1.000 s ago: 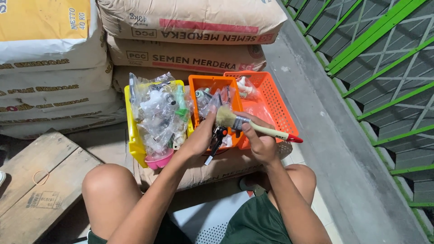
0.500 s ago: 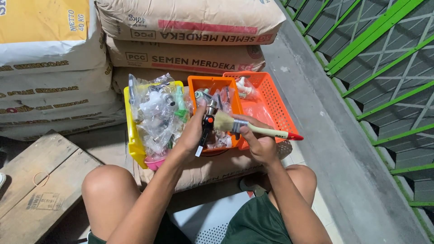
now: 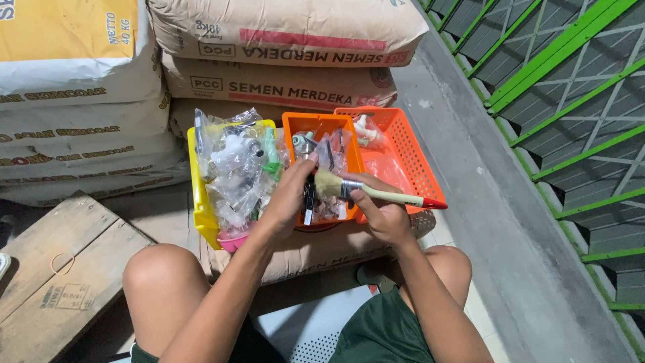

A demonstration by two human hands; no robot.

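My right hand [image 3: 381, 214] grips a paintbrush [image 3: 376, 193] with a pale handle, red tip and light bristles, held level with the bristles pointing left. My left hand [image 3: 290, 196] holds a small dark slim part [image 3: 308, 199] upright, right against the bristles. Both hands hover over an orange bin [image 3: 334, 125] filled with bagged metal fittings. A yellow bin [image 3: 199, 202] on its left is stuffed with clear bags of fittings [image 3: 235, 165]. A red-orange mesh basket [image 3: 411, 153] stands on the right.
The bins rest on a brown paper sack [image 3: 316, 250] in front of my knees. Stacked cement sacks [image 3: 282, 40] rise behind and to the left. A wooden crate [image 3: 54, 269] lies at lower left. A grey concrete ledge [image 3: 484, 202] and green railing [image 3: 571, 87] run along the right.
My left hand lifted the small dark part out of the orange bin and brought it up against the brush bristles. The right hand kept the brush nearly still.
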